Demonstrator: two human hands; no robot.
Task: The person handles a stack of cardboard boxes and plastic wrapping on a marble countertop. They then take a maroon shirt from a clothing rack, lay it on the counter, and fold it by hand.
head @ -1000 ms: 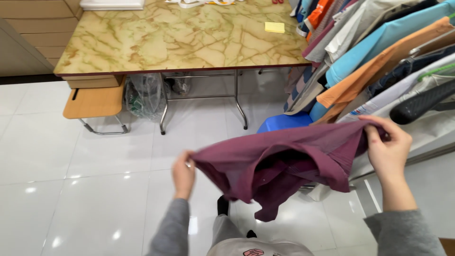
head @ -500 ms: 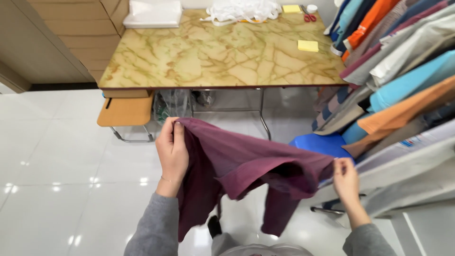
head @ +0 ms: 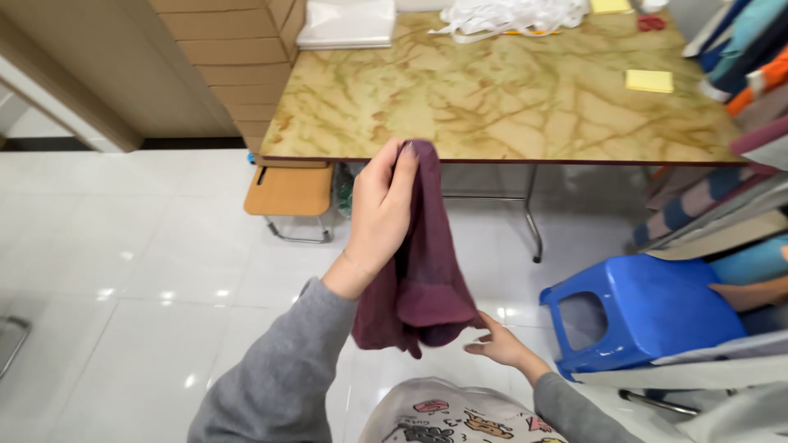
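My left hand (head: 379, 215) is raised in front of the table edge, fingers pinched on the top of a dark maroon garment (head: 427, 279). The garment hangs down from that hand in a bunched fold. Lower down, my right hand (head: 502, 346) is by the garment's bottom hem, palm down and fingers spread, gripping nothing; I cannot tell whether the fingertips touch the cloth. Both forearms wear grey sleeves.
A marble-patterned table (head: 509, 98) stands ahead with a yellow note pad (head: 648, 80), white fabric strips (head: 509, 16) and a white folded bag (head: 349, 23). A wooden stool (head: 287, 190) sits under its left end. A blue plastic stool (head: 648, 312) and hanging clothes (head: 722, 221) crowd the right.
The garment was stretched between both hands; now it hangs from my raised left hand alone. My right hand has let go and dropped low near the hem.
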